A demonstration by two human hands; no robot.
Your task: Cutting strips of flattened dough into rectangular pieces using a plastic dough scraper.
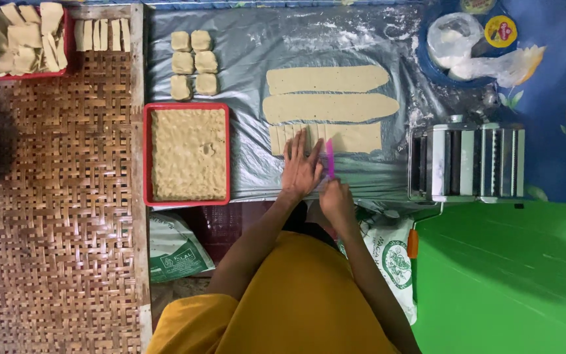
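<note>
Your left hand (300, 172) lies flat, fingers spread, pressing on the cut end of the nearest dough strip (352, 137), near the front edge of the plastic sheet (257, 164) that covers the surface. Your right hand (337, 200) is closed round a pink cutter (329, 157), blade upright on the dough just right of your left fingers. Left part of that strip is already sliced into narrow pieces (283, 139); the rest is whole.

Behind it, 2 more long dough strips (329, 92) lie side by side, uncut, approx. mid-sheet. At the sheet's back-left corner sit 6 small dough squares (193, 63) in 2 columns. Flour dusting (361, 29) shows along the back edge.

Left of your hands, touching the sheet's front-left part, is a red tray (146, 154) full of pale crumbly filling. Far back-left, on the woven mat (54, 196), another red tray (65, 39) holds a heap of cut dough pcs, w/ a few strips (103, 34) lined up beside it.

Right of the sheet stands a metal pasta roller (466, 162), well apart from your hands. Behind it, a blue bowl (433, 72) w/ plastic bags (473, 49) and a yellow lid (500, 31). Printed sacks (178, 252) lie under the front edge, either side of your arms.
</note>
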